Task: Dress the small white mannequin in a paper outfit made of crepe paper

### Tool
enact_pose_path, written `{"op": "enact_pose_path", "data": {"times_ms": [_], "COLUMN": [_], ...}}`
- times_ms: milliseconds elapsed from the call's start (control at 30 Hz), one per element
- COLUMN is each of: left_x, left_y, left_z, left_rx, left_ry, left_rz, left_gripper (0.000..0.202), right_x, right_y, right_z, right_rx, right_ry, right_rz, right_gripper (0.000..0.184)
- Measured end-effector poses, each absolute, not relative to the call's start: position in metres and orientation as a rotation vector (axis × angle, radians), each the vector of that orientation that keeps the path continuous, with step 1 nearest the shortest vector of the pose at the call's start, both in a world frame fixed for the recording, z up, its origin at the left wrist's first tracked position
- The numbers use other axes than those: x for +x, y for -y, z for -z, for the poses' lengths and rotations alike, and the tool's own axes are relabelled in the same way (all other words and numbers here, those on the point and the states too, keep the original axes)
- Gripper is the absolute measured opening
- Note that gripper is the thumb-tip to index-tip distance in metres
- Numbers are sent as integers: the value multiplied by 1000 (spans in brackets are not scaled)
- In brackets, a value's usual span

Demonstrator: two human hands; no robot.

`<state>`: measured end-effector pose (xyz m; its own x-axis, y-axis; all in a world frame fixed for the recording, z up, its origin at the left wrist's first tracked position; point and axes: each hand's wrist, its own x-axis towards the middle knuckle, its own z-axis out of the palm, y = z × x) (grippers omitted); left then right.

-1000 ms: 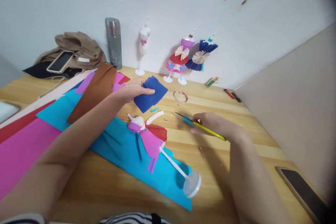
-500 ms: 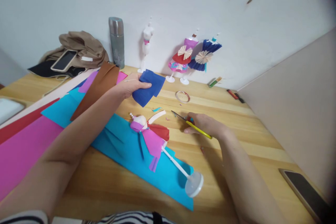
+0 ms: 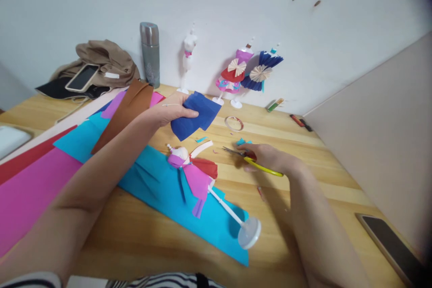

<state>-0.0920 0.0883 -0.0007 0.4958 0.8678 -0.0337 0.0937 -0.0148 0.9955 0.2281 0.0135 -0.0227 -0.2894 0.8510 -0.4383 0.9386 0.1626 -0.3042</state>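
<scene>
My left hand (image 3: 177, 109) pinches a folded piece of dark blue crepe paper (image 3: 197, 116) between thumb and fingers, held above the table. On the right, my right hand (image 3: 266, 157) grips yellow-handled scissors (image 3: 261, 167), whose blades point left and lie slightly apart. Between and below the hands, a small white mannequin dressed in pink, purple and red paper (image 3: 195, 180) lies on its side, partly over a turquoise paper sheet (image 3: 162, 193). Its round white base (image 3: 249, 232) faces me. Just behind my right hand is a crumpled turquoise scrap (image 3: 243, 141).
Along the wall stand a bare mannequin (image 3: 189, 56), two dressed mannequins (image 3: 236, 69) and a flask (image 3: 150, 56). A tape roll (image 3: 234, 123) and a glue stick (image 3: 275, 105) lie nearer. Coloured paper (image 3: 40, 184) covers the left; a phone (image 3: 388, 243) lies at right.
My left hand has moved the dark blue paper slightly right. My right hand with the scissors has shifted a little right, exposing more of the turquoise scrap behind it.
</scene>
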Motion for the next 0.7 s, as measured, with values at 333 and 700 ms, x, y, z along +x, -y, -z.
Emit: {"op": "enact_pose_path", "data": {"times_ms": [333,700], "left_x": [-93,-71], "left_y": [-84,-64], "left_z": [-4,4], "left_rx": [1519,1617], "left_ry": [-962,-662], "left_rz": [-789,-609], "left_gripper": [22,36], "right_x": [231,152], "right_y": [-12,-3], "right_z": [15,34], "right_rx": [1843,2150], "right_ry": [-2245,-2720], "right_rz": [736,2087], "right_gripper": [46,32]}}
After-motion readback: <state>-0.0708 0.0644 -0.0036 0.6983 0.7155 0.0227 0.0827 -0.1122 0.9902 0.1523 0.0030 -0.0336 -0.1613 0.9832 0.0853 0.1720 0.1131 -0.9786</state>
